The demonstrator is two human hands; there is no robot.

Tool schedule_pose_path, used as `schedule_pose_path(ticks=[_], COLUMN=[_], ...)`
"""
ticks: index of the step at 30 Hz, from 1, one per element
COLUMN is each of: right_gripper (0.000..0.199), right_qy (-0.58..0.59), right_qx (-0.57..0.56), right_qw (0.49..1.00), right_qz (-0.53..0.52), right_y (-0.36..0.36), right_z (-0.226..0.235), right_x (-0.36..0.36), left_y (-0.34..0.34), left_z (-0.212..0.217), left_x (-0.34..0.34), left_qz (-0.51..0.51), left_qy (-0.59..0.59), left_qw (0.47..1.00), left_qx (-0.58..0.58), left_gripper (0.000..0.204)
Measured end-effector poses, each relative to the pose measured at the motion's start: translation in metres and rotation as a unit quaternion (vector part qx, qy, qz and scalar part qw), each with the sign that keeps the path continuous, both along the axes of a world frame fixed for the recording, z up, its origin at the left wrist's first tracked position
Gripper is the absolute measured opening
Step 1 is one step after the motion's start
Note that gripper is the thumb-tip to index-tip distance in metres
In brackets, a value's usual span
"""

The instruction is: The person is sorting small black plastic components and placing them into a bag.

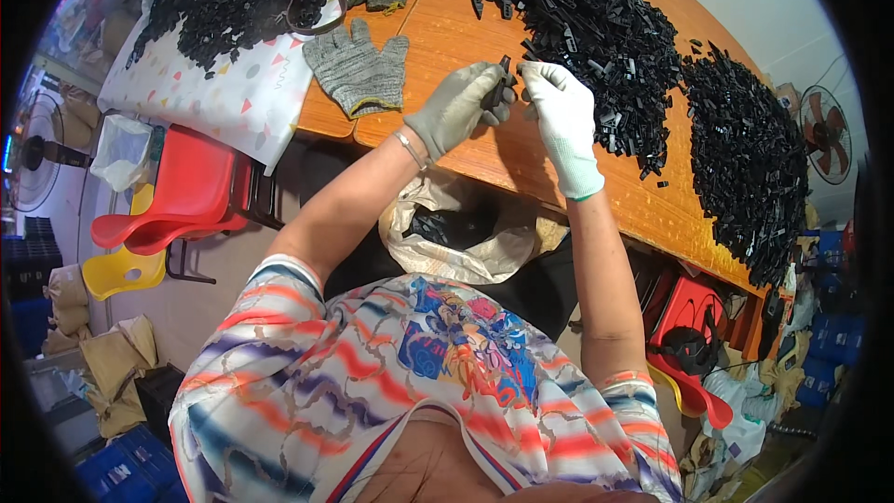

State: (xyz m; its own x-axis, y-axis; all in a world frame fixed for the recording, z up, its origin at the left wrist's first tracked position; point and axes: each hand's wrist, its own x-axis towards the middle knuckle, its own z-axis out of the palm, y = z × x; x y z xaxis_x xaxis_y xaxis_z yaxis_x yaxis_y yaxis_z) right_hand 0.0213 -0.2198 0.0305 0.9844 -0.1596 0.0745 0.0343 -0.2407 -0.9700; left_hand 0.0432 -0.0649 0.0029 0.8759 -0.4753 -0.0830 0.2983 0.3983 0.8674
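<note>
My left hand (pixel 454 108), in a grey-coated glove, is closed round a small black plastic piece (pixel 500 86) that stands up between thumb and fingers. Close beside it, my right hand (pixel 564 114) wears a white glove with a pale green cuff. Its thumb and fingertips are pinched together; whatever they hold is too small to make out. Both hands are over the front part of the orange-brown wooden table (pixel 447 37). Just beyond the right hand spreads a large heap of similar black plastic pieces (pixel 601 33).
Another black heap (pixel 745 163) covers the table's right end. A grey knitted glove (pixel 358 67) lies left of my hands. Below the table edge, an open white sack (pixel 400 228) holds black pieces. Red chairs (pixel 191 186) stand left; a fan (pixel 825 135) is at right.
</note>
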Motion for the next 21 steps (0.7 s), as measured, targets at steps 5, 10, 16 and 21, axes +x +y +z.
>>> schedule_pose_path(ticks=[5,10,16,21], right_gripper=[0.022,0.025,0.024,0.023], right_qy=[-0.003,-0.056,-0.054,-0.066], right_qx=[0.117,0.07,0.037,0.018], right_qw=[0.993,0.996,0.998,0.997], right_qz=[-0.011,-0.007,-0.024,-0.03], right_y=[0.008,0.012,0.019,0.024], right_z=[0.005,0.003,0.006,-0.002], right_x=[-0.006,-0.004,-0.007,-0.007], left_y=[0.0,-0.003,-0.002,-0.003], left_z=[0.002,0.004,0.012,0.013], left_x=[-0.005,-0.011,-0.015,-0.016], left_qz=[0.012,0.03,0.064,0.092], left_qy=[0.005,-0.033,-0.041,-0.044], left_qw=[1.0,0.999,0.995,0.99], left_qx=[-0.004,0.016,0.059,0.097], left_gripper=[0.024,0.02,0.017,0.018])
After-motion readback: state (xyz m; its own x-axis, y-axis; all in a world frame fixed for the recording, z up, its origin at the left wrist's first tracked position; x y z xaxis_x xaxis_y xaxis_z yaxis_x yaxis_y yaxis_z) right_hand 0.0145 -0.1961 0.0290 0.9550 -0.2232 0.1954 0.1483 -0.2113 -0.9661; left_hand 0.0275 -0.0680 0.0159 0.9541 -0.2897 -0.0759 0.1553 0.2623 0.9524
